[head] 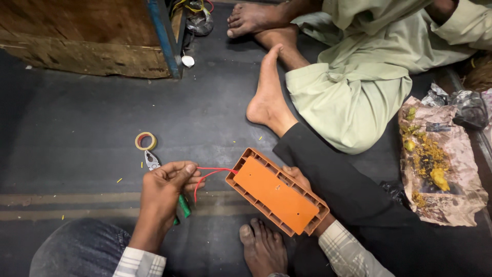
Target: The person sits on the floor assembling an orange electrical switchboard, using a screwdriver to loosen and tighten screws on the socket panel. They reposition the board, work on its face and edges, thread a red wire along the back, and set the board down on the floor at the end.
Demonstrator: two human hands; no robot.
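While the thin red wire (pixel 207 175) runs out of the near-left corner of the flat orange rectangular plastic box (pixel 277 191), its free end is pinched between the thumb and fingers (pixel 190 173) of the left hand (pixel 164 192), just left of the box. That hand is curled shut around the wire, knuckles up, wrist bent back toward a checked cuff and a blue denim knee. Under the same fingers lie pliers with green handles (pixel 183 206), their metal jaws poking out just beyond the knuckles; whether the hand also clasps the handles cannot be told.

Beneath the box, the right hand (pixel 300 179) props it up tilted, ribbed rim showing along the edges. Only a few fingers (pixel 291 171) show past the far long edge, wrapped against it and gripping the box; the rest of the hand is hidden behind the orange panel, with a checked cuff at the lower corner.

Beyond the left fingers, a small roll of yellow tape (pixel 145 141) lies on the dark floor (pixel 92 128), close to the plier jaws. A bare foot (pixel 262 249) of the person rests just below the box. Farther out sits another person in pale green clothing (pixel 353 87), bare feet toward the box. To the right of the box lies crumpled brown paper with yellow scraps (pixel 435 164), and far off at upper left stands a wooden crate with a blue edge (pixel 92 36).
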